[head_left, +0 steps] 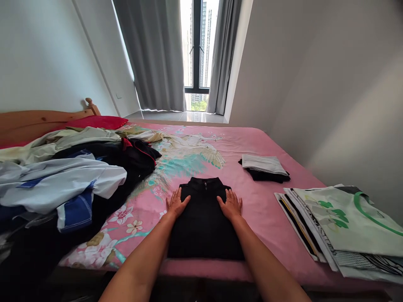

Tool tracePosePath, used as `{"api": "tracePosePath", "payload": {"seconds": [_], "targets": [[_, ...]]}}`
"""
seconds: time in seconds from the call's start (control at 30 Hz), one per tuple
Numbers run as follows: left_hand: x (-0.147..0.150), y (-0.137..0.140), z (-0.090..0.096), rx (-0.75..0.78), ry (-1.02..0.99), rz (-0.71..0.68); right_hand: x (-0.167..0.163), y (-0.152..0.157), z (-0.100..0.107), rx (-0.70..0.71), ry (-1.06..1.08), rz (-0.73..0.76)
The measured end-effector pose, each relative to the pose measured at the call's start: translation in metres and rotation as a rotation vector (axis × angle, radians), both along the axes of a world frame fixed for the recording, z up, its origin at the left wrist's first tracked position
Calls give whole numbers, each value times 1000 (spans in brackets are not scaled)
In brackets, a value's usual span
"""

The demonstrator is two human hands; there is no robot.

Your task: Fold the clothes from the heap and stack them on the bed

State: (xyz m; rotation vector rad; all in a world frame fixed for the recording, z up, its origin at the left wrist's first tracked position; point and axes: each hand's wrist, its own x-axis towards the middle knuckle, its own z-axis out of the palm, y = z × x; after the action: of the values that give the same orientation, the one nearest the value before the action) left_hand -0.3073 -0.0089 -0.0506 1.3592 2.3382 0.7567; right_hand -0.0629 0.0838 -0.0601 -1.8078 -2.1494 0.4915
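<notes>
Resting flat, our left hand and right hand are lying well apart, thumbs spread from fingers, on opposite side edges of the shirt. This black, folded shirt is lying at the near edge of the bed, between our forearms, its collar and zip facing the window. To our right, we are seeing a folded stack; its top piece is showing a green leaf print, and a mark inside its green neckline is appearing too small to read. To our left, a loose heap is covering the bed.
</notes>
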Motion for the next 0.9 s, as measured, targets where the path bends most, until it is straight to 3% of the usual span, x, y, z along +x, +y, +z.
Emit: {"api": "tracePosePath", "payload": {"seconds": [0.13, 0.2, 0.27, 0.4, 0.47, 0.57, 0.67, 0.77, 0.9], "targets": [[-10, -25, 14, 44, -82, -37, 26, 0, 5, -57, 175, 44], [-13, -50, 16, 64, -90, -70, 54, -9, 0, -7, 229, 95], [-12, -82, 13, 79, -80, -111, 87, -29, -9, 107, 146, 133], [-3, -154, -2, 71, 227, -177, 142, -86, -27, 270, -178, 36], [4, -185, -13, 76, 415, -134, 153, -109, -29, 281, -265, -49], [18, -218, -30, 163, 543, -18, 154, -127, -26, 304, -314, -141], [32, -231, -40, 305, 589, 54, 149, -130, -22, 331, -296, -183], [37, -231, -39, 400, 591, 115, 148, -130, -23, 338, -263, -181], [17, -220, -19, 328, 483, 169, 147, -127, -17, 331, -212, -175]]}}
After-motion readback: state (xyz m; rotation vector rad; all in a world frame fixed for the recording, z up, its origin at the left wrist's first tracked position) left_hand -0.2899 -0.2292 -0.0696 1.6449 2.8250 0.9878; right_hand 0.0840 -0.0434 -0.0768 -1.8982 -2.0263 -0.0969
